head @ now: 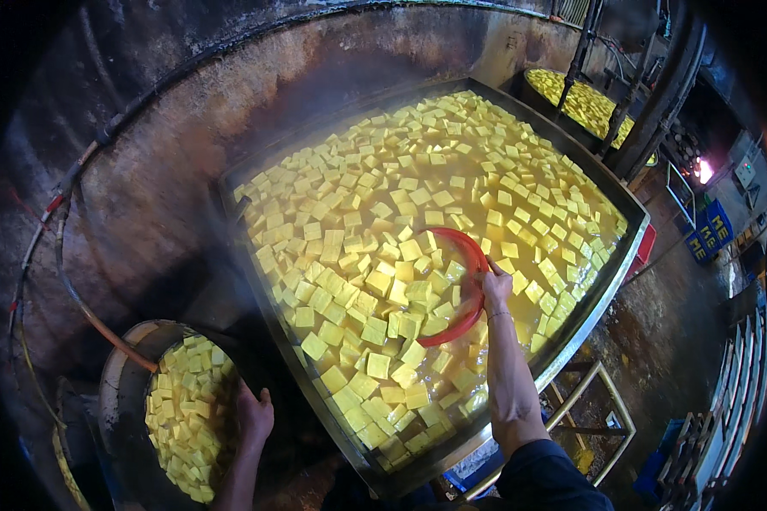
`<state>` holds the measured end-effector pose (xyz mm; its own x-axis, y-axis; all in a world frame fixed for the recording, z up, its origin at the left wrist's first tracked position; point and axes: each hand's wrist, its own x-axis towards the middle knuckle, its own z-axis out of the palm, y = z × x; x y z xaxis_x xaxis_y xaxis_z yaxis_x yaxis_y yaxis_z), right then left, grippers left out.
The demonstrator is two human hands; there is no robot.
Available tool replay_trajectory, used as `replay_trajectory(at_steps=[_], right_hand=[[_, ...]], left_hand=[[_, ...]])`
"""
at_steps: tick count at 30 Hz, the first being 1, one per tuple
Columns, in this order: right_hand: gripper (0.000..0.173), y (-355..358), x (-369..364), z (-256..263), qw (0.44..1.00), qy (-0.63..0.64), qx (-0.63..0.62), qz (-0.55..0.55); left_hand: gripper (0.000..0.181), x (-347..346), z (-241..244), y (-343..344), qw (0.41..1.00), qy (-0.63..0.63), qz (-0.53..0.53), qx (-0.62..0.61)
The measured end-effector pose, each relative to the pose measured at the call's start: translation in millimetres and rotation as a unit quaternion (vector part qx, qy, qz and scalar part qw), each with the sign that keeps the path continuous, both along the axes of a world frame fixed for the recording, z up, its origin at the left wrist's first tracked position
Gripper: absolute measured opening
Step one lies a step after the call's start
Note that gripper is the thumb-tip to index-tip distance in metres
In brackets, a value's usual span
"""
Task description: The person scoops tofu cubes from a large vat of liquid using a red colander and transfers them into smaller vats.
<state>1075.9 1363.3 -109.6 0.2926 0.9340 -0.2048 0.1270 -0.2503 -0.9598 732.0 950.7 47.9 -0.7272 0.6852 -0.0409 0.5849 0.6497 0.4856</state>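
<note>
A square metal vat (613, 268) holds yellowish, steaming liquid crowded with yellow blocks (378, 281) that look like tofu. My right hand (497, 284) grips the near-right edge of a red plastic basin (470, 246), thumb on its rim. The basin lies tilted and partly sunk; its far-left side is hidden under liquid and blocks, several of them inside its curve. Lower left, my left hand (254, 412) is beside a round tub (124, 389) piled with similar yellow blocks (192, 409). Its thumb stands apart and nothing shows in it; shadow hides whether it touches the tub.
A hose (99, 316) runs down the stained wall (281, 83) to the round tub. Behind the vat stand dark posts (658, 96) and another vat of yellow blocks (575, 92). Blue crates (709, 230), a metal frame (623, 409) and stacked slatted racks (735, 383) are on the right.
</note>
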Motion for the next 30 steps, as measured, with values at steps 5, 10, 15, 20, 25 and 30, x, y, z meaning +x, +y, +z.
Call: replay_trajectory(at_steps=[5,10,15,20,25,30], right_hand=[[0.051,-6.3,18.4,-13.5,0.995,0.095,0.026,-0.024],[0.053,-13.4,45.0,-7.9,0.980,0.192,0.035,-0.033],[0.050,-11.5,78.9,21.2,0.986,0.166,0.017,-0.010],[0.039,3.4,94.0,70.7,0.949,-0.292,0.113,0.029],[0.039,7.1,63.0,93.0,0.867,-0.428,0.248,0.056],[0.038,-7.5,14.7,84.1,0.882,-0.442,0.150,0.059]], left_hand=[[0.069,-5.2,-8.3,-2.9,1.000,0.022,0.002,-0.005],[0.071,-0.7,-3.7,-1.5,1.000,0.016,0.014,-0.008],[0.069,0.5,1.8,-3.1,1.000,0.007,0.019,-0.012],[0.065,-6.0,-12.0,-6.3,1.000,-0.002,0.013,0.003],[0.064,1.0,-2.9,-0.7,0.999,-0.026,0.007,0.036],[0.064,-2.6,-8.3,-4.7,0.998,-0.020,0.021,0.048]])
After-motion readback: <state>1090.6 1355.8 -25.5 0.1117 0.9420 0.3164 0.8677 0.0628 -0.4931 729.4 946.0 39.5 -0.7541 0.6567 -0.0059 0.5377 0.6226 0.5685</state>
